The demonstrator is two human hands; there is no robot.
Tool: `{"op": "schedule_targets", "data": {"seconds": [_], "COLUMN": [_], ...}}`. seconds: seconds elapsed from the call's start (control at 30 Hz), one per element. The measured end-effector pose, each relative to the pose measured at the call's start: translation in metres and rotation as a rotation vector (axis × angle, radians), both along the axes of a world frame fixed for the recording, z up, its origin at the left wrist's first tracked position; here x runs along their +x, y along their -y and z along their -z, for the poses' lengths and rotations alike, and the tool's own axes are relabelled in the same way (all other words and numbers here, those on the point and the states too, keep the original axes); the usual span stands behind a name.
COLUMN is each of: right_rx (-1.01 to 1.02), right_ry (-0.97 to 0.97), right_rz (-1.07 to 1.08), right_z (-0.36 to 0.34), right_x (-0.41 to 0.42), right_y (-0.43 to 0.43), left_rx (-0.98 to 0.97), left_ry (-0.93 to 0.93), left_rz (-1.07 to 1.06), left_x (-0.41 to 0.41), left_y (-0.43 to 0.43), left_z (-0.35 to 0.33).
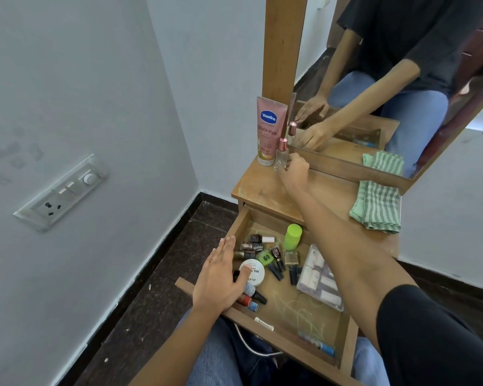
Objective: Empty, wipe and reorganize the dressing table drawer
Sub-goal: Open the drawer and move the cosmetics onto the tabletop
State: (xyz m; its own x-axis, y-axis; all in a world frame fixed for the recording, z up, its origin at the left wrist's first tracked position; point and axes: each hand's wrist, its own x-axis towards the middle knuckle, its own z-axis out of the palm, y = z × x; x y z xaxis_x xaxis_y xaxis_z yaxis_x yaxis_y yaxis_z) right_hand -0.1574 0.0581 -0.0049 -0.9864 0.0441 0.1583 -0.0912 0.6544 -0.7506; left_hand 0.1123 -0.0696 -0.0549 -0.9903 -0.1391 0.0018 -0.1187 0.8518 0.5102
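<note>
The wooden drawer [346, 338] is pulled open over my lap. Inside lie several nail polish bottles [258, 247], a white round tin [253, 271], a green-capped bottle [292, 236], a clear packet [319, 277] and a small tube [317, 344]. My left hand [221, 277] hovers flat with straight fingers over the drawer's left side. My right hand [297, 168] reaches across the tabletop [258, 190] and grips a small clear perfume bottle [281, 154] with a pink cap, standing next to a pink Vaseline tube [269, 129].
A green striped cloth [378, 207] lies folded on the tabletop's right side. The mirror [402, 79] stands behind the table in a wooden frame. A wall with a switch panel [62, 190] is on the left; dark floor runs below it.
</note>
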Motion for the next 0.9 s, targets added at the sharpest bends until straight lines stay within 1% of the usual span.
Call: {"op": "schedule_targets", "data": {"seconds": [0.17,0.27,0.33,0.4,0.47,0.53,0.6,0.73,0.83,0.9], "right_rx": [0.020,-0.044,-0.112,-0.165,-0.152,-0.089,0.006,0.337,0.485,0.533], "right_ry": [0.024,0.029,-0.059,-0.201,-0.332,-0.401,-0.409,-0.344,-0.302,-0.289], "right_rz": [0.016,0.037,0.039,-0.008,-0.078,-0.132,-0.185,-0.228,-0.236,-0.212], "right_z": [0.001,0.001,-0.002,-0.008,-0.009,-0.003,0.012,0.048,0.065,0.069], "right_x": [-0.005,-0.001,0.015,0.045,0.081,0.114,0.139,0.164,0.168,0.168], "right_y": [0.004,-0.001,-0.008,-0.017,-0.029,-0.042,-0.052,-0.061,-0.060,-0.057], "left_rx": [0.010,0.013,0.009,0.005,0.004,0.005,0.005,0.022,0.023,0.021], "left_ry": [-0.006,0.005,0.012,0.018,0.024,0.029,0.036,0.022,0.009,0.013], "left_rz": [-0.018,-0.021,-0.018,-0.012,-0.009,-0.011,-0.021,-0.036,-0.037,-0.027], "left_x": [0.001,0.000,0.000,0.000,0.000,-0.001,-0.001,0.000,0.002,0.002], "left_y": [-0.001,-0.002,-0.002,-0.002,-0.002,-0.002,-0.001,-0.002,-0.003,-0.003], "left_z": [0.000,-0.002,-0.002,-0.002,-0.001,0.000,0.002,-0.002,-0.006,-0.007]}}
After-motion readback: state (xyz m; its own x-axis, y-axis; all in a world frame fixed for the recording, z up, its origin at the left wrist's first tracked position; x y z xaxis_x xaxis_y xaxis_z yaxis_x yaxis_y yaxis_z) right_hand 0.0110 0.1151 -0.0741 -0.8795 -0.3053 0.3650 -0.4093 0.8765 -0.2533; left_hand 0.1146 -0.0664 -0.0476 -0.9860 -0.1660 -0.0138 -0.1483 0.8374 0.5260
